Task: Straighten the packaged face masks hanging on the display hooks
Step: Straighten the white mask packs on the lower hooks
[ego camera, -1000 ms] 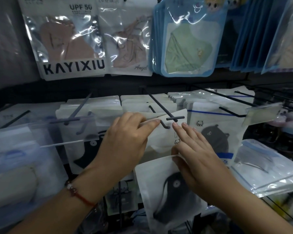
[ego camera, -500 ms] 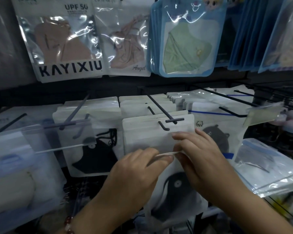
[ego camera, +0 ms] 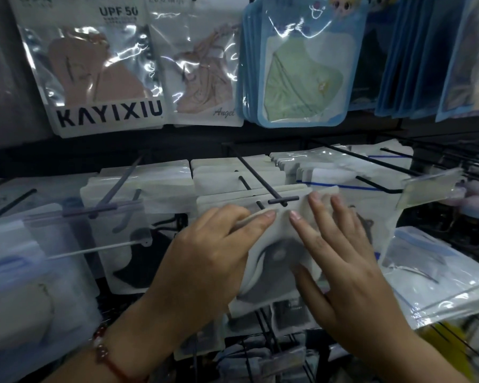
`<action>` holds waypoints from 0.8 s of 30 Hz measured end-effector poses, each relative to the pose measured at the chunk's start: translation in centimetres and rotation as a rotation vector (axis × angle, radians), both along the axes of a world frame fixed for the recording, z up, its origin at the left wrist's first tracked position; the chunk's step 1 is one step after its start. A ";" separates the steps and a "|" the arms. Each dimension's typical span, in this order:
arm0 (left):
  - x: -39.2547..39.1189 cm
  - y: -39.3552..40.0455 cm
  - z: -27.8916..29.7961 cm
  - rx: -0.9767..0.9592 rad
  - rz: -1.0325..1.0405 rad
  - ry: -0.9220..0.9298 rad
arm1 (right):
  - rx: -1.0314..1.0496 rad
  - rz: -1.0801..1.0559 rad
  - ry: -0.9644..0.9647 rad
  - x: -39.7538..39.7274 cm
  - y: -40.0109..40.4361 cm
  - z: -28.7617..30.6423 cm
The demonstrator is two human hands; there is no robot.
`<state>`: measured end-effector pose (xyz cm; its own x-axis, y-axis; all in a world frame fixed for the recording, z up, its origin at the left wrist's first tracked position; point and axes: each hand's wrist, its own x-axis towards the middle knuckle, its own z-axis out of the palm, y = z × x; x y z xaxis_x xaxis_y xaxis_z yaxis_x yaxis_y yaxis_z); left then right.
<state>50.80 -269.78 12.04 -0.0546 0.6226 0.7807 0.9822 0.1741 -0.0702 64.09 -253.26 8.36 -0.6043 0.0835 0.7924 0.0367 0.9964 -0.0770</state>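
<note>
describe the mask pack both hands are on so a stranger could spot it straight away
Below the big KAYIXIU pack on the top row, find the middle black hook with a short crossbar at its tip. The white pack at that hook's front is the one: a dark mask inside, with the left hand and right hand on it.

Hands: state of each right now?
Left hand: pinching the top edge of the white mask packet.
Right hand: open, fingers flat on the same packet.
</note>
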 end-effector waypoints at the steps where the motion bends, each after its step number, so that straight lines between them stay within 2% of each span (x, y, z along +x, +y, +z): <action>1: -0.1 0.1 0.1 0.000 0.000 -0.003 | 0.004 -0.002 -0.017 -0.2 0.1 -0.3; 5: 0.2 0.3 0.5 -0.017 -0.002 -0.062 | -0.007 -0.013 -0.046 -0.8 0.2 -0.9; 15: 1.7 0.0 0.6 0.052 -0.022 -0.435 | -0.050 0.003 -0.063 -1.0 -0.5 -2.0; 21: 0.7 0.6 0.1 0.045 0.069 -0.358 | -0.065 -0.004 -0.133 -1.4 -0.4 -2.8; 24: -0.5 1.2 -0.2 -0.016 0.147 -0.213 | -0.073 -0.023 -0.179 -1.9 -0.4 -3.0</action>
